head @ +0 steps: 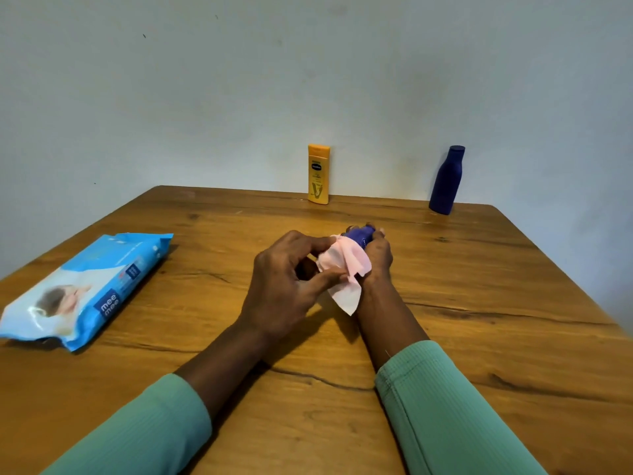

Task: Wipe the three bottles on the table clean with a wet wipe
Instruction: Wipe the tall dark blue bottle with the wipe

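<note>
My right hand (378,258) grips a small dark-blue bottle (359,236) above the middle of the wooden table (479,303); most of the bottle is hidden by fingers and cloth. My left hand (287,279) pinches a pale pink wet wipe (346,269) that drapes over the bottle's near side. A yellow lotion bottle (319,174) stands upright at the table's far edge by the wall. A taller dark-blue bottle (447,181) stands at the far right, also against the wall.
A blue pack of wet wipes (85,289) lies flat on the left side of the table. A pale wall rises directly behind the far edge. The table's right edge slants off toward the lower right.
</note>
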